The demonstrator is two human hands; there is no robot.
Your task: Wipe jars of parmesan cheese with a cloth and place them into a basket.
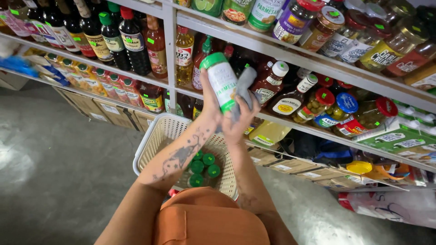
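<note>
My left hand (210, 106) grips a tall white shaker canister with a green lid (221, 80), held upright in front of the shelves. Pressed against the canister's right side is a grey cloth (244, 88), which my right hand (242, 121) holds. Below my forearms a cream woven plastic basket (156, 138) rests near my lap. Several more green-lidded canisters (203, 166) stand in it.
Metal shelves (295, 56) hold dark sauce bottles (113, 38) at the left, jars and bottles (345, 106) at the right. Cardboard boxes (116, 113) sit under the lowest shelf. Grey concrete floor (59, 168) spreads at the left. A white sack (390, 206) lies at the lower right.
</note>
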